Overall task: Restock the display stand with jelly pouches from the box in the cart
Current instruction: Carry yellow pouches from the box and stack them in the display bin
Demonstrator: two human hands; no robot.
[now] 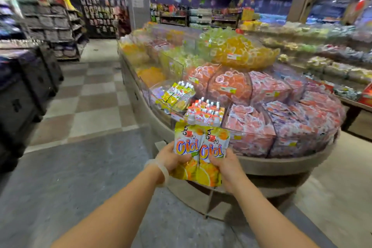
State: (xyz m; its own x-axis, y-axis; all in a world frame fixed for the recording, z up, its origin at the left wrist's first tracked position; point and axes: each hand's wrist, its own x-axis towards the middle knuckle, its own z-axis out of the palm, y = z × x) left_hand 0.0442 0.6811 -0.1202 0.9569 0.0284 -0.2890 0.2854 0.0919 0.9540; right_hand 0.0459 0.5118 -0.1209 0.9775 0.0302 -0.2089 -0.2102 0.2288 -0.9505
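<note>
I hold two orange jelly pouches side by side, upright, spouts up, in front of the round display stand (281,164). My left hand (171,157) grips the left pouch (186,143) at its lower half. My right hand (226,167) grips the right pouch (214,147) the same way. Just beyond the pouches, a clear compartment (205,112) on the stand's lower tier holds several orange pouches with white caps. A second compartment (175,94) to its left holds yellow pouches. The cart and the box are out of view.
The stand's tiers are heaped with orange, pink and yellow jelly cups behind clear dividers. Dark crates (26,94) line the left side across a checkered aisle floor (90,94). Shelves (54,26) stand at the back left, and a long counter of sweets (322,46) runs to the right.
</note>
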